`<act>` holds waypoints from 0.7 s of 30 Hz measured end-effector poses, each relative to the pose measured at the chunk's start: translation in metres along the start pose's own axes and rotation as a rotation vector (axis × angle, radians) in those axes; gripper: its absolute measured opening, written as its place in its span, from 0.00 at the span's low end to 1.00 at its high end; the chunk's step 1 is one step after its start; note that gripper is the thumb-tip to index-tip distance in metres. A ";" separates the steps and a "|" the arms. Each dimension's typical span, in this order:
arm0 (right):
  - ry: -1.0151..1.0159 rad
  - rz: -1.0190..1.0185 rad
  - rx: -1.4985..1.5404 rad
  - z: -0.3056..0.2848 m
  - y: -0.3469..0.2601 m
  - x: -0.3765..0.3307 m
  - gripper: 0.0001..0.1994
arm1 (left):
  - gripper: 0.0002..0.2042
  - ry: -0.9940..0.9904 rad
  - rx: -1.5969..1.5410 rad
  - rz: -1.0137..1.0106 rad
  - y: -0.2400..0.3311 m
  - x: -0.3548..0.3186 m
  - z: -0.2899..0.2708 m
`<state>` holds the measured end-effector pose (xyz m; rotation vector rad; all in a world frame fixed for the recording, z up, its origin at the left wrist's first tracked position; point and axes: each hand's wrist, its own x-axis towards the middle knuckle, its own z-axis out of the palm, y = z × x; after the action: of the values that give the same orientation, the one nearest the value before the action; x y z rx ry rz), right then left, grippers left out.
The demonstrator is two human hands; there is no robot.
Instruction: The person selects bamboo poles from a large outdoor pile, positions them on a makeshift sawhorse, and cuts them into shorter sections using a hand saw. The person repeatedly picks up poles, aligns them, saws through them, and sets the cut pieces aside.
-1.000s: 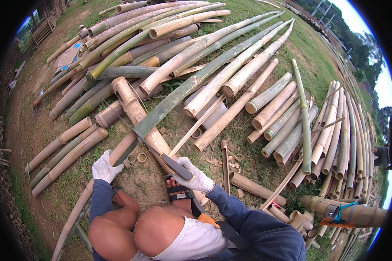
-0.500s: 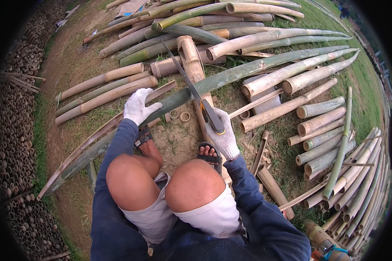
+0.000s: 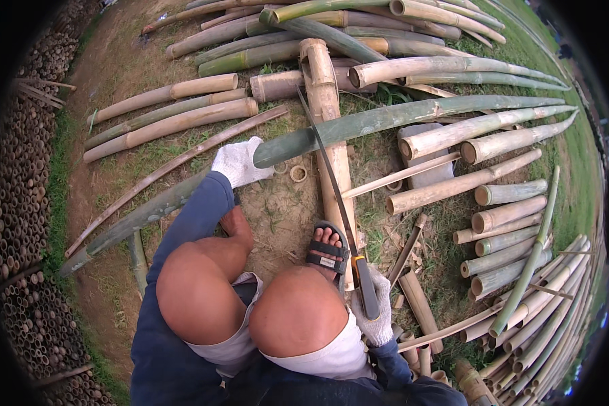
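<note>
A long green bamboo pole (image 3: 379, 122) runs across in front of me and lies over a thick notched tan bamboo piece (image 3: 323, 88). My left hand (image 3: 240, 163), in a white glove, grips the pole left of that support and hides part of it. Low on the right, my gloved right hand (image 3: 375, 310) is closed round the black and yellow handle of a handsaw (image 3: 334, 177). Its long blade slants up and to the left, crossing the pole above the support. How deep the blade sits in the bamboo cannot be made out.
Cut bamboo lengths (image 3: 176, 108) lie at the left, with a split strip (image 3: 176, 172) nearer me. More poles (image 3: 291, 30) are piled at the back. Short pieces (image 3: 507, 223) and a bundle (image 3: 548, 304) lie right. My sandalled foot (image 3: 328, 254) is beside the support.
My right hand has pulled the saw back toward me, from near the pole down beside my knee. My left hand stays on the pole. The whole view has shifted slightly.
</note>
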<state>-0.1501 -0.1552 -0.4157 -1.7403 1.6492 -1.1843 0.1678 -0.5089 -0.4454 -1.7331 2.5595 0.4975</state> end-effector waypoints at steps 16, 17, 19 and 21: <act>-0.037 0.131 0.136 0.022 0.013 0.071 0.31 | 0.35 0.023 0.051 -0.036 0.007 0.000 -0.004; -0.081 0.118 0.064 0.001 0.001 0.039 0.31 | 0.35 0.014 0.042 -0.028 0.005 0.002 -0.005; -0.121 0.144 -0.054 -0.026 -0.018 0.005 0.30 | 0.33 0.050 0.027 -0.012 0.003 0.004 -0.004; -0.061 0.117 -0.059 -0.028 -0.027 0.012 0.29 | 0.32 0.048 0.025 -0.033 0.002 0.005 -0.002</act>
<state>-0.1590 -0.1558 -0.3766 -1.6727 1.7404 -1.0287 0.1641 -0.5130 -0.4443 -1.7977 2.5532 0.4258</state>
